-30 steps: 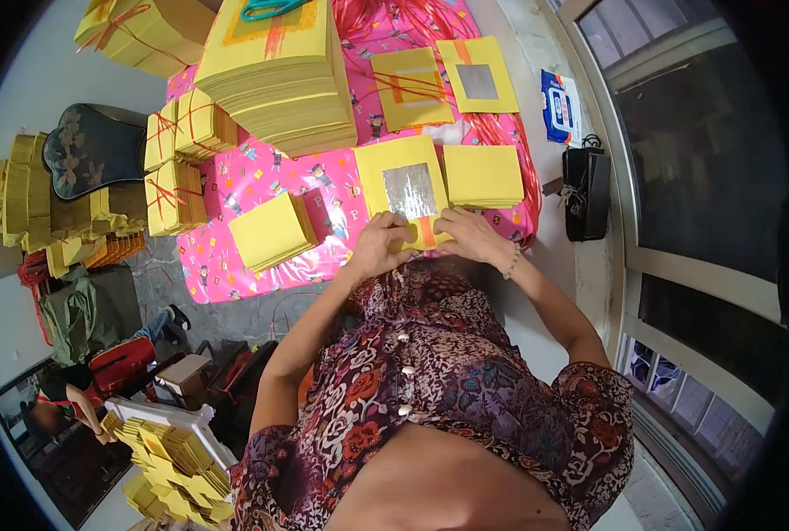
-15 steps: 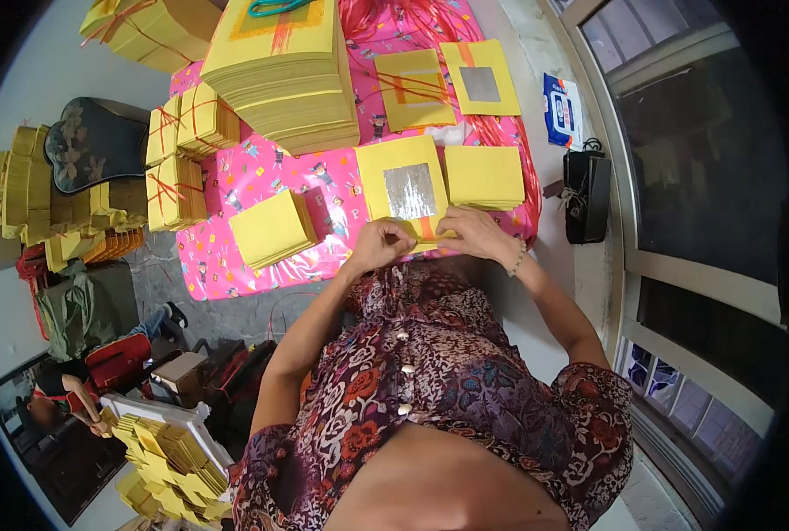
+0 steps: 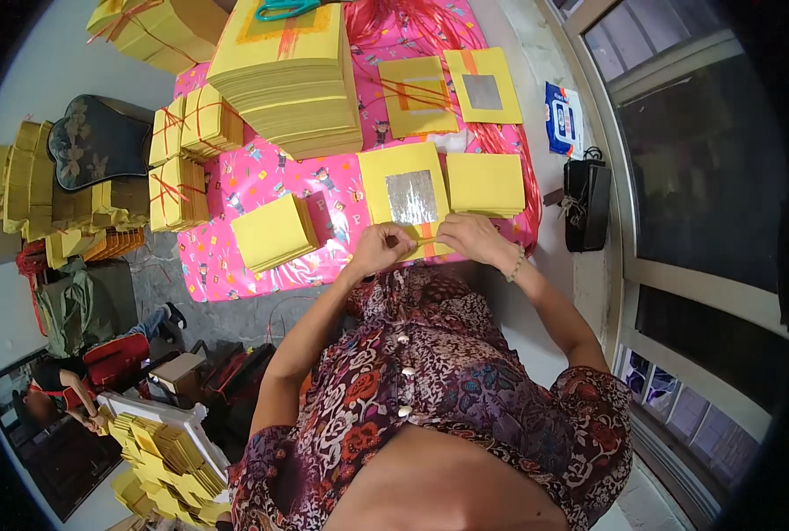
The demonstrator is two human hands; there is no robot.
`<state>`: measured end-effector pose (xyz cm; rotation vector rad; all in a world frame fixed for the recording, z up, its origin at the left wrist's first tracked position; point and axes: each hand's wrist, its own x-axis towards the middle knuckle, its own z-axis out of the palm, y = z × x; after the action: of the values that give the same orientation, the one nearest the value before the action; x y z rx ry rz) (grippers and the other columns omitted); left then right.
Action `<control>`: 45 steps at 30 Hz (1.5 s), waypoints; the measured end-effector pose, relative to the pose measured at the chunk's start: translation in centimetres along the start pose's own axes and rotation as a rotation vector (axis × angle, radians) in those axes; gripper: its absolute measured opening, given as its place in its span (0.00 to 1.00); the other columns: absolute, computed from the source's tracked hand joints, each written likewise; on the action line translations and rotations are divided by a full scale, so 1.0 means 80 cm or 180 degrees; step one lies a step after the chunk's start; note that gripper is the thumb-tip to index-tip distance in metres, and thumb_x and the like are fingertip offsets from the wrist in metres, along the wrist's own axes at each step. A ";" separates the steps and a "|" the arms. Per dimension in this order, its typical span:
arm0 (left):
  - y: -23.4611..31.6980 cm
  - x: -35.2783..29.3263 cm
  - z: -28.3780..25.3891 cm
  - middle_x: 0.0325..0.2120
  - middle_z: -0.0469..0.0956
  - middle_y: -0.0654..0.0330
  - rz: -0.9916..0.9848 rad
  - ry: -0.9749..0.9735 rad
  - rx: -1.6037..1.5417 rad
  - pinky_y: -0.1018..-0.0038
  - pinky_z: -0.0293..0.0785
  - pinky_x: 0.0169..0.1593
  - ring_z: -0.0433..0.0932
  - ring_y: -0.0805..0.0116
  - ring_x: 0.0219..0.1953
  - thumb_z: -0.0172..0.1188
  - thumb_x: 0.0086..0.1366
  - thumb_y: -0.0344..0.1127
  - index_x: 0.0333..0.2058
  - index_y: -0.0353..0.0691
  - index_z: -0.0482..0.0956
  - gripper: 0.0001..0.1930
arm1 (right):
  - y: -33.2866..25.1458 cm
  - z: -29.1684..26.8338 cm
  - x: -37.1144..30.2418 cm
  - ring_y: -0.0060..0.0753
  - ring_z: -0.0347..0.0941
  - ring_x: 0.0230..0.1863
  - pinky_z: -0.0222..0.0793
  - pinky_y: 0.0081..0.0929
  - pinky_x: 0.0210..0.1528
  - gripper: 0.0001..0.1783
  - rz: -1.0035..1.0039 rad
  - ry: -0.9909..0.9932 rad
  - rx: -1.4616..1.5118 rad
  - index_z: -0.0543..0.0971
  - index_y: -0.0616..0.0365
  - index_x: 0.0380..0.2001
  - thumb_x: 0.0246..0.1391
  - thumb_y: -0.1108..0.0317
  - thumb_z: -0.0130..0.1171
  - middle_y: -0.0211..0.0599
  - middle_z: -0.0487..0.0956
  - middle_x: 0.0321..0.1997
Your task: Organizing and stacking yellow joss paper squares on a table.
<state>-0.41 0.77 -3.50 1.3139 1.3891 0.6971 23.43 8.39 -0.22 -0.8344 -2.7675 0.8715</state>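
A yellow paper sheet (image 3: 377,181) with a shiny silver square and an orange band lies in front of me. At its near edge, my left hand (image 3: 382,248) pinches the paper at the left corner. My right hand (image 3: 476,237), with a bead bracelet at the wrist, pinches the same edge further right, where the paper looks folded over in a narrow strip. To the right sits a stack of folded yellow paper (image 3: 486,184). Another small stack of folded yellow paper (image 3: 275,232) lies to the left. My fingertips partly hide the fold.
A tall stack of yellow paper (image 3: 297,106) carries teal-handled scissors (image 3: 287,7). Tied yellow bundles (image 3: 180,190) stand at the left. Red strings (image 3: 412,22) lie at the back of the pink tablecloth (image 3: 235,190). A wipes pack (image 3: 563,118) and black case (image 3: 586,203) lie right. A co-worker (image 3: 63,389) is lower left.
My right hand's fingers have drawn closer together on the paper's near edge. The whole view has shifted slightly downward; the stacks have not moved on the table.
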 end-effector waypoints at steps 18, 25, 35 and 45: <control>0.046 0.020 0.006 0.62 0.57 0.43 0.1572 0.0789 0.2472 0.52 0.53 0.65 0.53 0.42 0.65 0.63 0.54 0.38 0.62 0.39 0.60 0.37 | 0.046 -0.073 0.122 0.52 0.74 0.39 0.70 0.44 0.41 0.12 0.0574 0.0278 -0.0064 0.74 0.62 0.34 0.60 0.62 0.51 0.45 0.76 0.36; 0.025 0.059 -0.003 0.66 0.48 0.38 0.1324 0.0644 0.2629 0.52 0.44 0.69 0.45 0.39 0.68 0.61 0.56 0.53 0.67 0.42 0.50 0.46 | 0.091 -0.045 0.160 0.51 0.73 0.40 0.70 0.45 0.43 0.13 0.0600 0.0411 -0.0325 0.76 0.61 0.36 0.60 0.60 0.51 0.46 0.75 0.36; 0.025 0.069 -0.006 0.66 0.47 0.38 0.1157 0.0493 0.2699 0.53 0.43 0.69 0.45 0.40 0.68 0.58 0.57 0.54 0.68 0.41 0.47 0.46 | 0.090 -0.026 0.192 0.48 0.72 0.46 0.69 0.43 0.47 0.14 0.0410 0.0571 -0.0412 0.78 0.56 0.42 0.61 0.60 0.49 0.43 0.77 0.42; 0.017 0.074 -0.006 0.66 0.47 0.36 0.1167 0.0499 0.2639 0.50 0.44 0.68 0.45 0.38 0.68 0.57 0.58 0.56 0.68 0.40 0.49 0.46 | 0.082 -0.009 0.210 0.49 0.75 0.44 0.71 0.46 0.45 0.12 0.0306 0.0286 -0.0150 0.79 0.56 0.39 0.57 0.64 0.50 0.45 0.79 0.37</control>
<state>0.52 6.80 -3.89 2.2428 1.6598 0.4678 12.59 22.28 -4.06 -0.9963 -2.6995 0.7664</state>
